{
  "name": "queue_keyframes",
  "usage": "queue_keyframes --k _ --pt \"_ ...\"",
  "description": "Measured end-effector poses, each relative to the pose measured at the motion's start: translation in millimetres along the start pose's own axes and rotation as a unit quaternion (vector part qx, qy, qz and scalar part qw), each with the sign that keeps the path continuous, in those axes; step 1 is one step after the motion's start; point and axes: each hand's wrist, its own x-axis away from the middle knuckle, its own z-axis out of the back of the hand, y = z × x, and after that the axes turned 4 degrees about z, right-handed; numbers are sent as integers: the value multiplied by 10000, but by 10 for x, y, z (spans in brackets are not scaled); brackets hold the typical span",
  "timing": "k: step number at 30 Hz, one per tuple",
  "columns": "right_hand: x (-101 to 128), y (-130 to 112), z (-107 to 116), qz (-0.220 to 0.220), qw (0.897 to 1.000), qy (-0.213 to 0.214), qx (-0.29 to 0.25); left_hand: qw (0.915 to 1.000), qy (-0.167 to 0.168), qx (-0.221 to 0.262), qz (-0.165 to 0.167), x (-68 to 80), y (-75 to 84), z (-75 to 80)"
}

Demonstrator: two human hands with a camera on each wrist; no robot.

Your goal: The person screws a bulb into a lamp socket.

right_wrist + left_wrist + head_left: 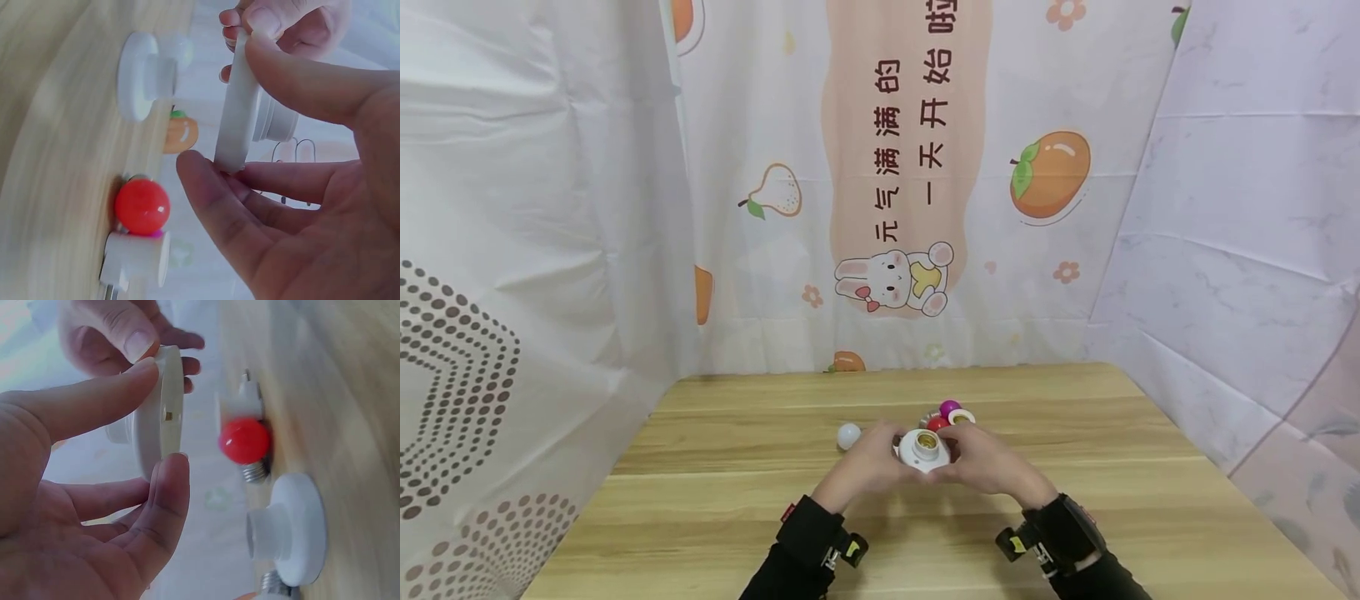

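Both hands hold one white round-based bulb socket (pixel 913 455) over the table, its brass-lined opening facing up in the head view. My left hand (pixel 871 460) pinches one side of the base rim between thumb and fingers. On the opposite side my right hand (pixel 992 463) grips the rim the same way. A small brass contact shows on the base's underside in the left wrist view. Beyond the hands lie a red bulb (pixel 244 441), a second white socket (pixel 301 530) and a white plug-in socket (pixel 132 260) with metal prongs.
A white bulb (pixel 848 436) lies left of the hands on the wooden table (pixel 760 517). A purple bulb (pixel 950 408) sits behind the red one. Printed curtains (pixel 760 275) hang along the table's back and sides.
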Motion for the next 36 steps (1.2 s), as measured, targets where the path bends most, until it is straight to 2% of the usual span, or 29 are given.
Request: queue_keyframes --k 4,8,12,18,23,29,36 --pt "-37 -31 -8 65 9994 -20 -332 9996 -22 190 -204 44 -36 100" --pt "-82 -89 -9 285 9977 25 -622 9990 -126 351 -245 80 -54 208" --pt "-106 -149 12 453 9968 150 -644 9981 -152 512 -302 106 -40 305" --pt "-106 -202 38 419 9960 245 -744 9969 -112 726 -297 118 -51 393" --pt "-124 -220 16 374 9922 312 -1145 9938 -103 1079 -258 147 -89 478" --pt "-150 -291 -23 85 9850 543 -1635 9844 11 1741 -253 210 -123 577" --pt "-170 -348 -73 -79 9703 580 -2347 9618 -144 2733 -64 229 -177 622"
